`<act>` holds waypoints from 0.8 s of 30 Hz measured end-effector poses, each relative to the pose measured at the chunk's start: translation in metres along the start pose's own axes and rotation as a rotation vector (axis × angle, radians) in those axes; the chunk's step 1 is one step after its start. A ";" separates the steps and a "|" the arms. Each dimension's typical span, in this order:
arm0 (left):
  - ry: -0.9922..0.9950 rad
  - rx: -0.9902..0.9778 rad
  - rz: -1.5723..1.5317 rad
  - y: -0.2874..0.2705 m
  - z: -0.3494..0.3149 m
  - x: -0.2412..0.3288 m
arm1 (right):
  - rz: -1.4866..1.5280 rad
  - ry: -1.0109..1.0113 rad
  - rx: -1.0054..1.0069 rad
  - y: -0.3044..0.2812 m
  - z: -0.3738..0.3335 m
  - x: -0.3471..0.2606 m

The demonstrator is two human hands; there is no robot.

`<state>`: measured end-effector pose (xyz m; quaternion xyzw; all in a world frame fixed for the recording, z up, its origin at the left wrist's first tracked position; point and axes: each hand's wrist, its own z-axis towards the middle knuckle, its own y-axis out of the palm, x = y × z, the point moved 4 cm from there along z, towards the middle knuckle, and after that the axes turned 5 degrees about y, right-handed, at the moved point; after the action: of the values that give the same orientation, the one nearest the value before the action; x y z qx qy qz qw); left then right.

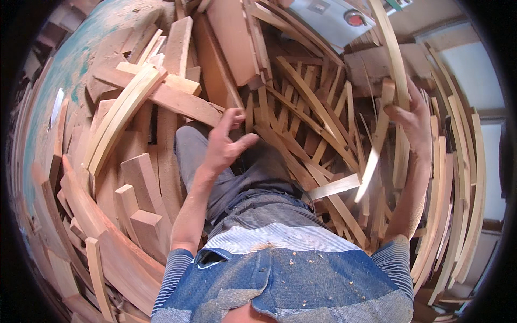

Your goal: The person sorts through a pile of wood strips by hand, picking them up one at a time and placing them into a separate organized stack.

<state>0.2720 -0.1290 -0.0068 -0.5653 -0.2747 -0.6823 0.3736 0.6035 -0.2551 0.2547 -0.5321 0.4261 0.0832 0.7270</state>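
Note:
My right hand (413, 118) is wrapped round a long, slightly curved wooden strip (397, 59) at the right, which stretches from the top of the view down past my wrist. A shorter wooden piece (378, 134) hangs slantwise beside it, near my thumb; whether I grip that one too I cannot tell. Over my left thigh, my left hand (226, 141) holds nothing, thumb and fingers apart with the fingers bent. Its fingertips are close to the end of a wide reddish plank (186, 105), and I cannot tell if they touch it.
Loose offcuts (309, 113) fill the ground ahead of me. Two pale strips (121, 121) lie on stacked blocks (145, 226) to the left. Long curved boards (439, 177) stand along the right side. A pale machine panel with a red knob (354, 19) is at the far right.

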 end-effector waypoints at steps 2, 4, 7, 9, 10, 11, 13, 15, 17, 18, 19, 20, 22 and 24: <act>0.005 -0.128 -0.036 0.021 0.014 0.013 | 0.002 -0.176 -0.034 0.032 0.012 -0.052; 0.062 -0.209 -0.071 0.045 0.029 0.016 | -0.021 -0.252 -0.109 0.067 0.024 -0.085; 0.119 -0.237 -0.179 0.069 0.048 0.026 | 0.092 -0.370 -0.262 0.123 0.037 -0.131; 0.107 -0.300 -0.360 0.074 0.052 0.050 | 0.220 -0.354 -0.422 0.154 0.042 -0.153; 0.078 -0.223 -0.407 0.068 0.051 0.039 | 0.235 -0.426 -0.483 0.167 0.033 -0.181; 0.054 -0.144 -0.455 0.063 0.050 0.029 | 0.353 -0.424 -0.539 0.190 0.043 -0.180; -0.059 0.038 -0.589 0.044 0.044 0.028 | 0.400 -0.498 -0.484 0.216 0.060 -0.169; -0.006 0.183 -0.735 0.024 0.038 0.012 | 0.287 -0.662 -0.282 0.221 0.074 -0.168; -0.036 0.310 -0.896 -0.007 0.029 0.009 | 0.244 -0.630 -0.299 0.227 0.061 -0.154; -0.064 0.411 -0.875 -0.022 0.022 0.017 | 0.291 -0.538 -0.403 0.236 0.051 -0.136; -0.028 0.441 -0.859 -0.036 0.016 0.012 | 0.340 -0.445 -0.510 0.248 0.039 -0.122; -0.054 0.411 -0.897 -0.046 0.012 -0.003 | 0.375 -0.344 -0.592 0.256 0.027 -0.107; -0.061 0.450 -0.985 -0.058 0.006 -0.015 | 0.302 -0.364 -0.643 0.281 -0.003 -0.088; -0.021 0.557 -1.087 -0.055 0.005 -0.013 | 0.367 -0.299 -0.726 0.307 -0.025 -0.067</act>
<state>0.2310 -0.0916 -0.0154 -0.2319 -0.6956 -0.6722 0.1031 0.3724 -0.1246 0.0844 -0.6509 0.3466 0.4315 0.5196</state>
